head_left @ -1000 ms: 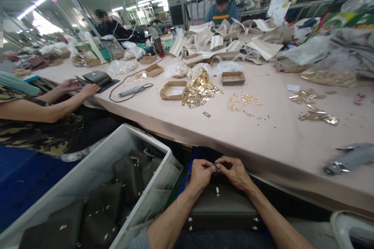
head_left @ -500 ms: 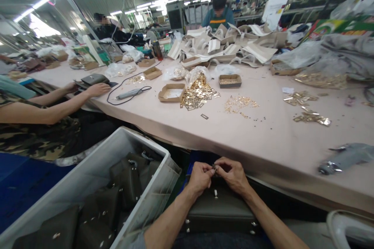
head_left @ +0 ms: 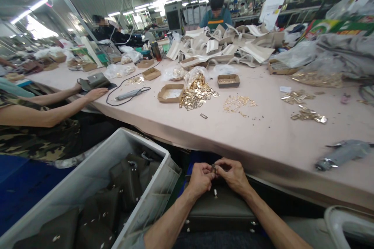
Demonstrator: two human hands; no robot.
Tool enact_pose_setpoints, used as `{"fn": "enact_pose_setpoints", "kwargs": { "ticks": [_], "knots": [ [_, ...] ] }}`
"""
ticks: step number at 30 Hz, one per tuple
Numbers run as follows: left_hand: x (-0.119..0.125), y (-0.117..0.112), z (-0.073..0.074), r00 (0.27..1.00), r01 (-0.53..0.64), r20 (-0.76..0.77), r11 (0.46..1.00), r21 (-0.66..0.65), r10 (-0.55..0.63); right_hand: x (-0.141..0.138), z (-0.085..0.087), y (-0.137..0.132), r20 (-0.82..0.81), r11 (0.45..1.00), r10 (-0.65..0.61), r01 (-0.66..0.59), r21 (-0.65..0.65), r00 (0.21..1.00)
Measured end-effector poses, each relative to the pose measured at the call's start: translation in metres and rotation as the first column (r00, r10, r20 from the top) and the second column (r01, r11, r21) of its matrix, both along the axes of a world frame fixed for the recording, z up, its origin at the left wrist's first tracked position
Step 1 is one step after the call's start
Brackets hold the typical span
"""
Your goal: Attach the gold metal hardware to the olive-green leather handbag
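Observation:
On my lap rests a dark olive bag (head_left: 222,204) with a small metal fitting on its upper face and more fittings near its lower corners. Above its far edge my left hand (head_left: 201,178) and my right hand (head_left: 233,174) meet, fingertips pinched together. Between them is a small dark piece (head_left: 214,168), mostly covered by the fingers, so I cannot tell exactly what it is. Both hands are closed on it.
A grey bin (head_left: 168,163) of similar bags stands at my left. On the table (head_left: 251,140) lie gold metal plates (head_left: 194,95), small gold parts (head_left: 238,103), cardboard trays (head_left: 171,92) and a grey power screwdriver (head_left: 343,155). A co-worker's hand (head_left: 97,93) rests by another bag.
My hands stay nearly in place, with the fingers shifting slightly around the small piece. The co-worker at left has tilted their bag. The view has turned slightly.

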State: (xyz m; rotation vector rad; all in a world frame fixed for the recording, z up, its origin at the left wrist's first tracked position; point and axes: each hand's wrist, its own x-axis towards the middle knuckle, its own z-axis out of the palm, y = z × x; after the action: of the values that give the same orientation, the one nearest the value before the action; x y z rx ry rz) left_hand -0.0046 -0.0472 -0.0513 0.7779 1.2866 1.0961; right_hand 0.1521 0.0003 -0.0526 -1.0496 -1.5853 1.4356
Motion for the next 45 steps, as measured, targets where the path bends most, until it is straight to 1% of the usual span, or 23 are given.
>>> {"fn": "enact_pose_setpoints", "kwargs": {
  "ticks": [2, 4, 8, 13, 20, 22, 26, 29, 32, 34, 35, 37, 38, 40, 41, 43, 45],
  "knots": [
    [-0.001, -0.001, 0.000, 1.000, 0.023, 0.005, 1.000, 0.001, -0.023, 0.001, -0.005, 0.002, -0.030, 0.995, 0.008, -0.011, -0.096, 1.000],
    [-0.003, -0.002, 0.000, 0.999, 0.038, 0.013, 0.999, -0.004, -0.038, 0.002, -0.008, 0.004, -0.043, 0.990, -0.002, -0.004, -0.141, 0.999],
    [-0.004, -0.001, 0.000, 0.999, 0.041, 0.025, 0.999, -0.022, -0.041, 0.001, -0.011, 0.005, -0.046, 0.984, -0.021, 0.012, -0.180, 0.999],
    [-0.005, 0.000, -0.001, 0.999, 0.034, 0.024, 0.998, -0.046, -0.033, -0.004, -0.009, 0.005, -0.058, 0.975, -0.073, 0.059, -0.214, 0.996],
    [-0.002, 0.003, -0.003, 0.997, -0.060, -0.042, 0.996, -0.065, 0.057, -0.007, -0.004, 0.005, -0.088, 0.966, -0.049, 0.025, -0.259, 0.995],
    [0.000, 0.003, -0.001, 0.997, -0.064, -0.052, 0.995, -0.073, 0.061, -0.007, -0.006, 0.005, -0.082, 0.963, -0.040, 0.016, -0.268, 0.996],
    [0.000, 0.001, 0.001, 0.999, -0.013, -0.040, 0.997, -0.073, 0.011, -0.007, -0.009, 0.006, -0.051, 0.957, -0.018, 0.002, -0.291, 0.999],
    [0.001, 0.001, -0.003, 0.998, -0.029, -0.050, 0.996, -0.079, 0.025, -0.006, -0.006, 0.007, -0.056, 0.951, 0.024, -0.040, -0.307, 0.998],
    [0.002, 0.000, -0.008, 0.996, -0.062, -0.071, 0.995, -0.083, 0.056, -0.005, -0.005, 0.008, -0.023, 0.956, 0.103, -0.105, -0.275, 0.994],
    [0.002, -0.003, -0.011, 0.996, -0.054, -0.080, 0.996, -0.077, 0.047, -0.004, -0.007, 0.010, 0.022, 0.960, 0.143, -0.133, -0.247, 0.990],
    [0.002, -0.004, -0.012, 0.996, -0.038, -0.077, 0.997, -0.072, 0.032, -0.003, -0.010, 0.010, 0.036, 0.963, 0.143, -0.130, -0.238, 0.989],
    [0.002, -0.008, -0.013, 0.997, 0.033, -0.073, 0.998, -0.054, -0.037, -0.002, -0.016, 0.012, 0.024, 0.967, 0.094, -0.085, -0.240, 0.995],
    [0.002, -0.010, -0.013, 0.992, 0.080, -0.096, 0.996, -0.050, -0.084, -0.002, -0.019, 0.012, 0.006, 0.967, 0.058, -0.055, -0.251, 0.998],
    [0.001, -0.011, -0.014, 0.968, 0.145, -0.198, 0.988, -0.055, -0.153, -0.002, -0.024, 0.013, -0.042, 0.961, -0.008, -0.004, -0.276, 0.999],
    [0.001, -0.010, -0.015, 0.952, 0.152, -0.260, 0.987, -0.061, -0.162, -0.003, -0.025, 0.013, -0.063, 0.957, -0.032, 0.012, -0.289, 0.998],
    [0.003, -0.008, -0.015, 0.924, 0.119, -0.356, 0.990, -0.071, -0.136, -0.004, -0.025, 0.013, -0.087, 0.948, -0.070, 0.039, -0.316, 0.994],
    [0.006, -0.008, -0.013, 0.915, 0.071, -0.391, 0.994, -0.085, -0.099, -0.004, -0.022, 0.010, -0.093, 0.936, -0.101, 0.063, -0.347, 0.991]
  ]
}}
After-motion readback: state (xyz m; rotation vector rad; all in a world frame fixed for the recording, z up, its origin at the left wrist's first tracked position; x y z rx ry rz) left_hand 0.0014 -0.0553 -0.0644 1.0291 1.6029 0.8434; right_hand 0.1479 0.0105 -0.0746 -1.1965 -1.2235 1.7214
